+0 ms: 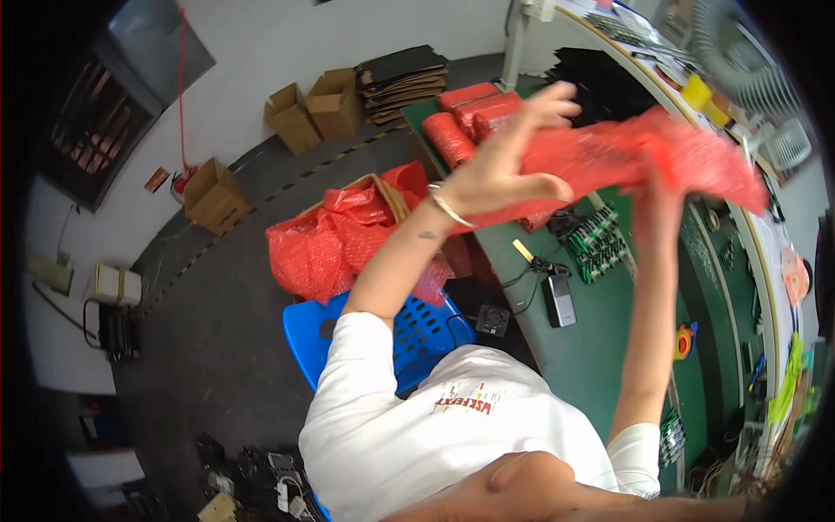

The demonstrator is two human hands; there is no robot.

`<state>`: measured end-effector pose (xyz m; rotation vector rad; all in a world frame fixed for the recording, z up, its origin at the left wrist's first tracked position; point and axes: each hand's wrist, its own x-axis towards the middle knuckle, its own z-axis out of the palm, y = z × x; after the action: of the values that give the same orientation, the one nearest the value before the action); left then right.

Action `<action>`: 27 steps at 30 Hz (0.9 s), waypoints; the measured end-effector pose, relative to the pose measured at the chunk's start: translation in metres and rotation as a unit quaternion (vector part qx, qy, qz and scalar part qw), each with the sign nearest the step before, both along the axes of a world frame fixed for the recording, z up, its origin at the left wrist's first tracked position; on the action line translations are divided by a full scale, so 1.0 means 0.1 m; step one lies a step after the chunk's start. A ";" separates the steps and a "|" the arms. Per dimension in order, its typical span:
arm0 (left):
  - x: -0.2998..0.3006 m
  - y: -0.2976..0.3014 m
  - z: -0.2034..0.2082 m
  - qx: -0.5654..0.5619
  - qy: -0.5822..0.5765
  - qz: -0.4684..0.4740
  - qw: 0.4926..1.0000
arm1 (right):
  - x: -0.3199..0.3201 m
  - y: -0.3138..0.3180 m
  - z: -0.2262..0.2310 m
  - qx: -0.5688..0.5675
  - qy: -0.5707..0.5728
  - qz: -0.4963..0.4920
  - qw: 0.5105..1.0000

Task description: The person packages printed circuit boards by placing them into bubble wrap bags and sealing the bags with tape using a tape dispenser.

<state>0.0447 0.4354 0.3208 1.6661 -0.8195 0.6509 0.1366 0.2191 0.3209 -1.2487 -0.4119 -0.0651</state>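
Observation:
A crumpled sheet of red bubble wrap stretches in the air above the green table. My right hand is closed on it toward the right; motion blurs the hand and the wrap hides its fingers. At the wrap's left end, my left hand is spread with thumb and fingers apart, gripping nothing. Below the sheet, several green circuit boards stand in a row. Closer to me lies a small black-and-grey device with a dark cable.
Red bubble wrap rolls lie at the table's far left corner. Left of the table, more bubble wrap spills from a carton beside a blue chair. An orange tape dispenser is at right. Open cartons stand by the wall.

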 end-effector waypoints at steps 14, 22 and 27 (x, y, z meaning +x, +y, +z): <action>0.75 -0.43 -1.97 0.311 0.265 -0.027 0.912 | -0.56 -3.56 1.24 0.205 -0.223 -0.079 0.950; 0.47 -2.32 -2.41 0.249 0.045 -0.029 0.967 | -2.04 -5.11 0.71 0.211 -0.209 -0.393 0.870; 0.25 -2.86 -2.72 0.543 0.076 -0.200 0.812 | -3.11 -6.49 0.41 0.210 -0.178 -0.399 0.874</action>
<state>0.0700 0.1493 0.0488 2.3719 -1.5236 -0.3710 -0.1743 -0.4297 0.3616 -0.8948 -0.1528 -1.0550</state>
